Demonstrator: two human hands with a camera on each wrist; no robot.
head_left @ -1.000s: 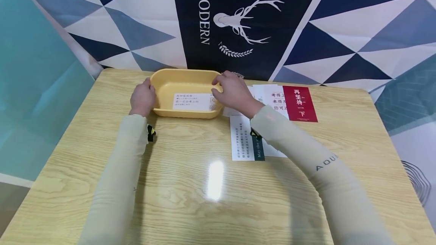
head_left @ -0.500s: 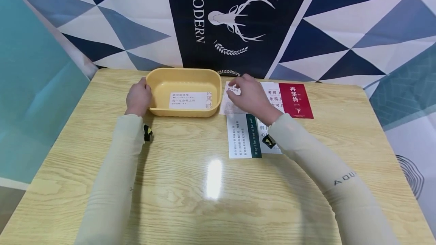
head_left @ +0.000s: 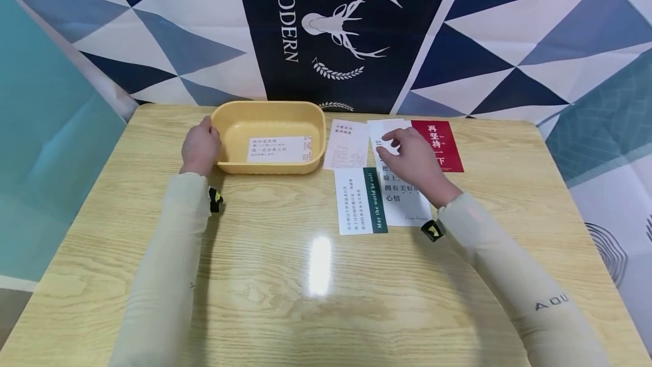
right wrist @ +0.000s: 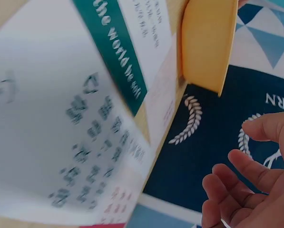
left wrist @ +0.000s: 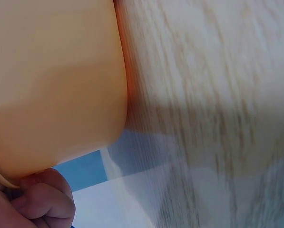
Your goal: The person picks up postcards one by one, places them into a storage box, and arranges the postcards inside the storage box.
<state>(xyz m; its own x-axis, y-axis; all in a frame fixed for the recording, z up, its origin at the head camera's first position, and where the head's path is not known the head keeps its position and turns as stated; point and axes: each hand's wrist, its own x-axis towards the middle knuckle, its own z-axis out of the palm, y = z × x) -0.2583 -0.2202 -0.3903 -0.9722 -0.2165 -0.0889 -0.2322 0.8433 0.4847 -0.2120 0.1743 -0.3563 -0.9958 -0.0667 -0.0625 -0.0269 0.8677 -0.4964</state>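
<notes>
A yellow plastic basin (head_left: 270,167) stands at the back of the table, with a white printed card (head_left: 275,150) lying in it. My left hand (head_left: 200,149) grips the basin's left end; in the left wrist view, curled fingers (left wrist: 49,199) hold its rim. My right hand (head_left: 415,160) hovers over the cards right of the basin. Thumb and fingers are apart and hold nothing, as the right wrist view shows. Below it lies a white card with large black characters (head_left: 402,203), partly covered by the hand. A red card (head_left: 448,146) lies behind it.
A pale pink card (head_left: 347,143) lies beside the basin's right end. In front of it is a white card with a green band (head_left: 356,203). A patterned cloth (head_left: 326,33) hangs along the wooden table's (head_left: 285,299) back edge.
My right hand has moved right, from the basin's right end to over the cards, uncovering the pink card and the green-banded one. My left hand stays on the basin. The head view has shifted slightly.
</notes>
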